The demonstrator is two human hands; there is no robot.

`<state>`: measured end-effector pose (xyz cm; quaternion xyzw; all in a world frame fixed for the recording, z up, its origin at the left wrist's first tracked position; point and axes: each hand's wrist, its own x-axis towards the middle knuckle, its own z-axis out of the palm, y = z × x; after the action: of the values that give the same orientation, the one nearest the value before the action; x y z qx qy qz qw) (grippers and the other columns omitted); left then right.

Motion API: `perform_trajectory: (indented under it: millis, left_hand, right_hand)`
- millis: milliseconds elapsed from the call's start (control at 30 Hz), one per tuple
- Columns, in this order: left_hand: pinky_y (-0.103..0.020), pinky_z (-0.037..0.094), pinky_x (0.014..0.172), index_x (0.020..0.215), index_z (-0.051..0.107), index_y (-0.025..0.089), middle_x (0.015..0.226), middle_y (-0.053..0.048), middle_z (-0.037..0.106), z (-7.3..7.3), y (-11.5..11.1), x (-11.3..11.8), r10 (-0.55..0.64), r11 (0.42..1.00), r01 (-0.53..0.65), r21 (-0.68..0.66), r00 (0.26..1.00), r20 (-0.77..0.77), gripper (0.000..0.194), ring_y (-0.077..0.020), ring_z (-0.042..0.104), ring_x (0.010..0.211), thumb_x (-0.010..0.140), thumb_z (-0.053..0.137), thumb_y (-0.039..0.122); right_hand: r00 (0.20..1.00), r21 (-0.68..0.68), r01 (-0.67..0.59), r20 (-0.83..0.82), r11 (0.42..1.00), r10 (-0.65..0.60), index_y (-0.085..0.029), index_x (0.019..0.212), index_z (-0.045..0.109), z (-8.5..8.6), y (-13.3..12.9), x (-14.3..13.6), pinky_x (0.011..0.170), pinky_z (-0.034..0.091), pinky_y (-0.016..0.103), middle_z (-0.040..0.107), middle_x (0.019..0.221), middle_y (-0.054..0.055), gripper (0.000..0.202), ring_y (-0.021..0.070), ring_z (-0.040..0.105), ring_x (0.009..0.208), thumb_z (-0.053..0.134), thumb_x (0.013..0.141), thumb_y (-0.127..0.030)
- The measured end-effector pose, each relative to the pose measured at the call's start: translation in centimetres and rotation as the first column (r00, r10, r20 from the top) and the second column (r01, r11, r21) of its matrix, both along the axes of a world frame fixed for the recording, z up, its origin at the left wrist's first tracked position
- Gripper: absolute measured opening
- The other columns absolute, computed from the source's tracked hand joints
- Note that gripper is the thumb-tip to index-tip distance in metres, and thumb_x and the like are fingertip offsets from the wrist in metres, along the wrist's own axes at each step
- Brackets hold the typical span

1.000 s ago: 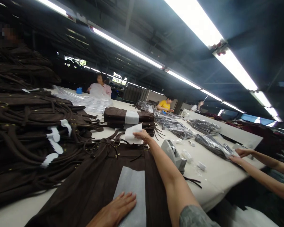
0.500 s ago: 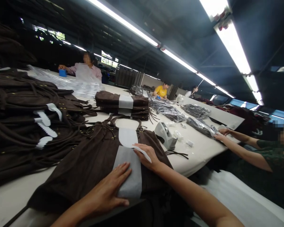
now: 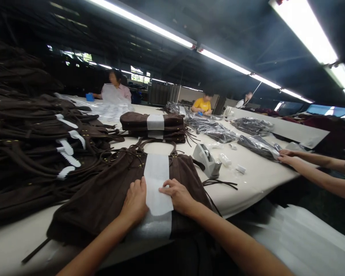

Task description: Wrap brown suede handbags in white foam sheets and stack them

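Note:
A dark brown handbag (image 3: pixel 103 203) lies on the table in front of me, its handles pointing away. A white paper strip (image 3: pixel 157 172) runs down its middle, the upper end lapped over a lower length of the same paper. My left hand (image 3: pixel 134 201) is closed, with bent fingers at the strip's left edge. On the right edge, my right hand (image 3: pixel 180 196) has its fingers closed about the paper, the fingertips over it. Just right of the bag stands a grey tape dispenser (image 3: pixel 208 161).
Brown bags with white paper tags (image 3: pixel 66 147) are piled at left. Beyond my bag sits a stack of paper-banded bags (image 3: pixel 135 122). Plastic-wrapped bags (image 3: pixel 212 130) lie farther back. A co-worker's hands (image 3: pixel 287 156) touch a wrapped bag at right. White sheets (image 3: pixel 301 237) are at lower right.
The upper paper flap, lifted in my right hand before, now lies flat over the lower length. My left hand has moved up from lying spread to the strip's left edge.

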<state>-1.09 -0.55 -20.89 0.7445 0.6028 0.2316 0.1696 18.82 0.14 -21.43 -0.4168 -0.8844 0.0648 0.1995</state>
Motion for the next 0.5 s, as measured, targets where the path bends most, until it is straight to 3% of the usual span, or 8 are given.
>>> perform_trajectory:
  millis: [133, 200, 267, 333, 400, 500]
  left_hand:
    - [-0.033, 0.048, 0.072, 0.098, 0.065, 0.015, 0.086, -0.011, 0.07, 0.4, 0.5, 0.2, 0.059, 0.993, -0.05, -0.11, 0.995, 0.079, 0.028, -0.0303, 0.067, 0.088, 0.072, 0.058, 0.024]
    - [-0.029, 0.046, 0.068, 0.09, 0.065, 0.017, 0.08, -0.007, 0.07, 0.3, 0.2, -0.1, 0.07, 0.991, -0.054, -0.122, 0.989, 0.128, 0.02, -0.0266, 0.067, 0.083, 0.076, 0.055, 0.028]
    - [-0.026, 0.046, 0.063, 0.079, 0.062, 0.019, 0.073, -0.003, 0.067, 0.1, -0.5, -0.6, 0.062, 0.993, -0.031, -0.115, 0.958, 0.278, 0.018, -0.0224, 0.066, 0.077, 0.078, 0.056, 0.036]
    - [-0.024, 0.046, 0.06, 0.073, 0.057, 0.02, 0.069, 0.0, 0.063, 0.2, -1.5, -1.5, 0.036, 0.99, 0.042, -0.136, 0.853, 0.521, 0.027, -0.019, 0.063, 0.069, 0.075, 0.062, 0.046]
    - [-0.024, 0.047, 0.058, 0.078, 0.057, 0.02, 0.07, 0.002, 0.064, 0.9, -2.6, -2.6, 0.047, 0.979, 0.112, -0.168, 0.685, 0.727, 0.035, -0.0172, 0.061, 0.066, 0.069, 0.071, 0.05]
    - [-0.024, 0.05, 0.061, 0.087, 0.059, 0.02, 0.078, 0.002, 0.067, 3.4, -3.4, -3.6, 0.115, 0.991, -0.005, -0.135, 0.556, 0.823, 0.043, -0.0166, 0.062, 0.07, 0.062, 0.08, 0.048]
  right_hand:
    - [0.992, -0.115, -0.09, 0.078, 0.989, 0.099, -0.025, 0.099, 0.075, 1.8, 2.2, 0.4, 0.08, 0.043, 0.027, 0.067, 0.104, 0.004, 0.018, 0.0185, 0.055, 0.091, 0.063, 0.087, -0.018]
    - [0.992, -0.174, -0.121, 0.015, 0.977, 0.126, -0.021, 0.092, 0.075, 2.5, 3.9, 0.4, 0.083, 0.041, 0.027, 0.069, 0.096, 0.004, 0.015, 0.0185, 0.056, 0.09, 0.063, 0.086, -0.016]
    - [0.989, -0.268, -0.12, -0.117, 0.956, 0.092, -0.016, 0.086, 0.072, 2.6, 5.5, 0.2, 0.08, 0.042, 0.025, 0.068, 0.088, 0.003, 0.018, 0.0175, 0.058, 0.086, 0.056, 0.092, -0.02]
    - [0.977, -0.375, -0.081, -0.213, 0.923, -0.001, -0.014, 0.083, 0.069, 2.2, 6.6, 0.0, 0.072, 0.042, 0.024, 0.066, 0.08, 0.002, 0.031, 0.0161, 0.059, 0.078, 0.045, 0.099, -0.027]
    - [0.978, -0.403, -0.032, -0.202, 0.915, -0.055, -0.015, 0.079, 0.066, 1.4, 6.8, -0.3, 0.07, 0.043, 0.024, 0.064, 0.077, 0.002, 0.037, 0.0155, 0.059, 0.075, 0.04, 0.101, -0.03]
    - [0.992, -0.214, -0.028, -0.126, 0.977, 0.001, -0.019, 0.079, 0.065, -0.1, 5.9, -0.9, 0.081, 0.044, 0.025, 0.066, 0.084, 0.002, 0.028, 0.0174, 0.06, 0.091, 0.048, 0.098, -0.03]
